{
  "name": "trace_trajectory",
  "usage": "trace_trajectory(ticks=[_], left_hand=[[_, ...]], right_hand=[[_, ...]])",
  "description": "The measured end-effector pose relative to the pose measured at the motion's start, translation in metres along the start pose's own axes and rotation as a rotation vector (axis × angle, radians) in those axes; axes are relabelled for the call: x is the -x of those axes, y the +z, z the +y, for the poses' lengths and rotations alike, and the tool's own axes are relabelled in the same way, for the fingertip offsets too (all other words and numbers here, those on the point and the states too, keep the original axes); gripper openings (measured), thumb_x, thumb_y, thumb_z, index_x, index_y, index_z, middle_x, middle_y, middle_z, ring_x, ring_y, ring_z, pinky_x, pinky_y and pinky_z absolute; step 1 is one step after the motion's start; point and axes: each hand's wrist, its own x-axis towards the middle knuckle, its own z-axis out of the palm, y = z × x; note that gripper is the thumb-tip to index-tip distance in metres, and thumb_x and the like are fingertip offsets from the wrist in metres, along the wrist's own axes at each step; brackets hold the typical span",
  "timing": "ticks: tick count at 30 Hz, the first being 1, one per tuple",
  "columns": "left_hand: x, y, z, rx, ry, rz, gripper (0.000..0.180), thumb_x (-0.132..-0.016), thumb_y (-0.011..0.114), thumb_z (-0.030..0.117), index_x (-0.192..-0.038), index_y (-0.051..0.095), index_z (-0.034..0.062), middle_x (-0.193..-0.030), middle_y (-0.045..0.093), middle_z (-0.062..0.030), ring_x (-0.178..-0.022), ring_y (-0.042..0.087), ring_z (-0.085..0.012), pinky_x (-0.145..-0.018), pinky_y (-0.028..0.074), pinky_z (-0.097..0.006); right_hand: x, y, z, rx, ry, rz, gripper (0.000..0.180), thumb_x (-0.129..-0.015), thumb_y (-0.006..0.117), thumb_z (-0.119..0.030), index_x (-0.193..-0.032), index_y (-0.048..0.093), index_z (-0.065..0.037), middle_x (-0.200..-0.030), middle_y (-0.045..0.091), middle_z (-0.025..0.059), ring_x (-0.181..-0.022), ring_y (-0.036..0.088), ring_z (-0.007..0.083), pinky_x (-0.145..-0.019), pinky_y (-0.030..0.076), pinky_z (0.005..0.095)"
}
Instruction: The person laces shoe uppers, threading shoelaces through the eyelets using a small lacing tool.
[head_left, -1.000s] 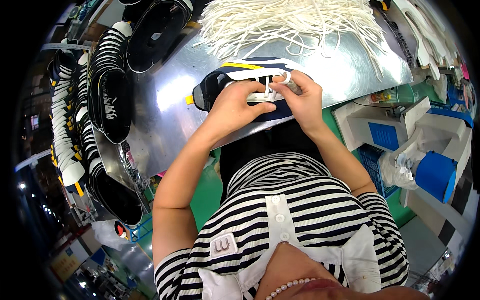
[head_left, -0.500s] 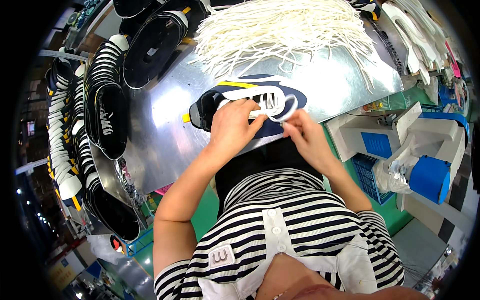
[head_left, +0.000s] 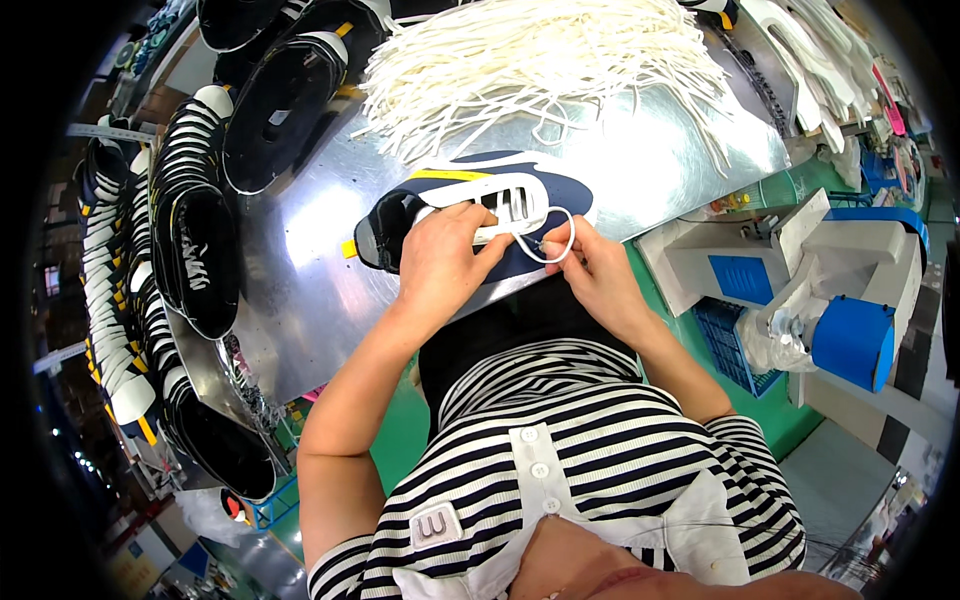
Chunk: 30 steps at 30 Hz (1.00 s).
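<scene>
A navy shoe upper (head_left: 567, 186) with white trim, a yellow stripe and a black collar lies on its side on the metal table, toe to the right. My left hand (head_left: 442, 258) grips its white lacing edge, thumb and fingertips pressed together near the eyelets. A white shoelace (head_left: 574, 232) curves in a loop beside the eyelet strip. My right hand (head_left: 605, 285) pinches this lace between thumb and forefinger, just off the near side of the upper. What the left fingertips press against is partly hidden.
A heap of loose white laces (head_left: 545, 60) covers the far part of the metal table (head_left: 300, 330). Stacked black-and-white shoe uppers (head_left: 205, 260) line the left edge. A white machine with a blue cover (head_left: 852, 342) stands at right, beside a blue crate (head_left: 730, 345).
The lace loop has opened wider and rounder, and my right hand has shifted slightly nearer to me. My left hand stays on the upper. The whole view has shifted a little.
</scene>
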Motion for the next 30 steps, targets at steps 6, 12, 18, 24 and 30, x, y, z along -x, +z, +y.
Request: trace_trajectory(ticks=[6,12,18,24,30], left_hand=[[0.005,0.001,0.001,0.003,-0.006,0.004,0.025,-0.077,0.073,0.024,-0.085,0.064,0.0014,-0.082,0.063,-0.014,-0.079,0.061,-0.0328,-0.069,0.047,-0.041],[0.01,0.001,0.0,0.011,-0.005,0.016,0.025,-0.077,0.073,0.024,-0.084,0.064,0.0017,-0.08,0.061,-0.0131,-0.077,0.06,-0.032,-0.068,0.046,-0.041],[0.006,0.004,-0.004,0.042,0.138,0.096,0.022,-0.074,0.075,0.017,-0.08,0.06,0.0019,-0.077,0.059,-0.013,-0.07,0.058,-0.0331,-0.062,0.044,-0.041],[-0.009,0.032,0.033,0.167,0.39,0.172,0.012,-0.08,0.068,0.01,-0.082,0.06,0.0017,-0.077,0.056,-0.0176,-0.07,0.056,-0.0376,-0.06,0.043,-0.046],[0.019,0.019,0.001,-0.003,0.285,0.104,0.018,-0.084,0.067,0.022,-0.086,0.061,0.0043,-0.078,0.059,-0.0163,-0.072,0.058,-0.0373,-0.065,0.046,-0.045]], right_hand=[[0.005,0.002,0.003,-0.036,-0.027,0.012,0.018,-0.096,0.055,-0.014,-0.091,0.052,0.003,-0.074,0.063,0.0102,-0.066,0.065,0.0164,-0.061,0.049,0.0284],[0.003,0.007,-0.001,-0.09,0.058,-0.016,0.017,-0.096,0.057,-0.017,-0.091,0.056,-0.001,-0.072,0.058,-0.0003,-0.065,0.052,0.0051,-0.057,0.04,0.0204],[-0.007,0.005,-0.001,-0.248,0.091,-0.067,0.018,-0.096,0.057,-0.021,-0.087,0.056,-0.005,-0.07,0.057,-0.0015,-0.061,0.048,0.0039,-0.054,0.038,0.0187],[-0.013,-0.004,0.028,0.026,-0.153,0.111,0.008,-0.082,0.06,-0.012,-0.083,0.057,-0.005,-0.066,0.058,0.007,-0.055,0.056,0.0161,-0.051,0.047,0.029],[-0.036,0.013,0.032,0.044,-0.138,-0.193,0.018,-0.095,0.049,-0.026,-0.095,0.055,-0.008,-0.069,0.063,0.0116,-0.063,0.062,0.0264,-0.057,0.047,0.0381]])
